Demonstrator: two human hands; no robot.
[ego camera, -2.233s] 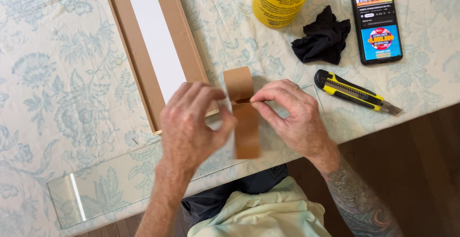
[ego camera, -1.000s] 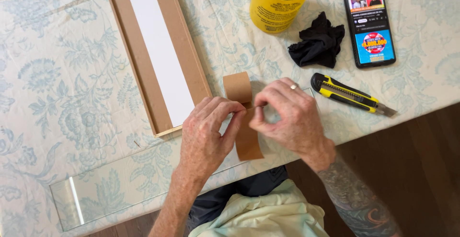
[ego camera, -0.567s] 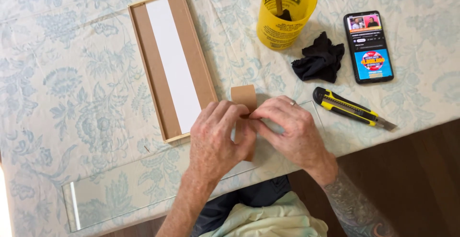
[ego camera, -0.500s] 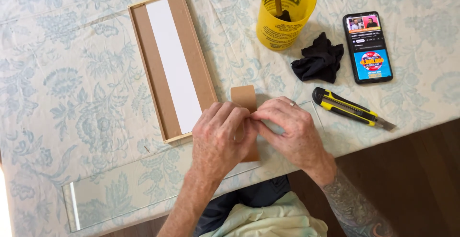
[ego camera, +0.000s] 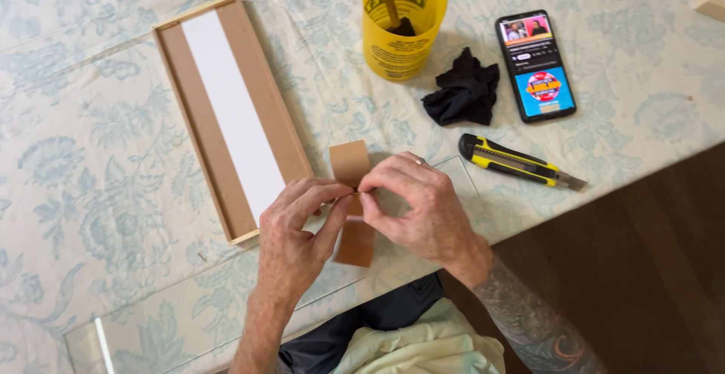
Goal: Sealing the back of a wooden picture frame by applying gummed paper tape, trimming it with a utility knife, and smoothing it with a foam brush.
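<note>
A table covered with a pale floral-patterned cloth (ego camera: 91, 162) is being used as the work surface, and a clear rectangular glass pane (ego camera: 189, 310) is lying along its near edge. A long shallow brown wooden frame with a white strip down its middle (ego camera: 226, 113) is resting further back, apart from the hands. A yellow plastic cup with a stick standing in it (ego camera: 402, 23), a dark smartphone with a lit screen (ego camera: 535, 64), a crumpled black cloth (ego camera: 462, 94) and a yellow-and-black utility knife (ego camera: 517, 164) are lying to the right. A narrow brown strip of paper tape (ego camera: 352, 204) is being pinched at its middle, over the pane's far edge, by the left hand (ego camera: 298, 242) and the right hand (ego camera: 419, 208), both closed on it with fingertips. The strip is judged light, thin and limp, likely tacky on one face and easily creased; it is best gripped by its edges. It is matte tan, with its upper end curling upward.
</note>
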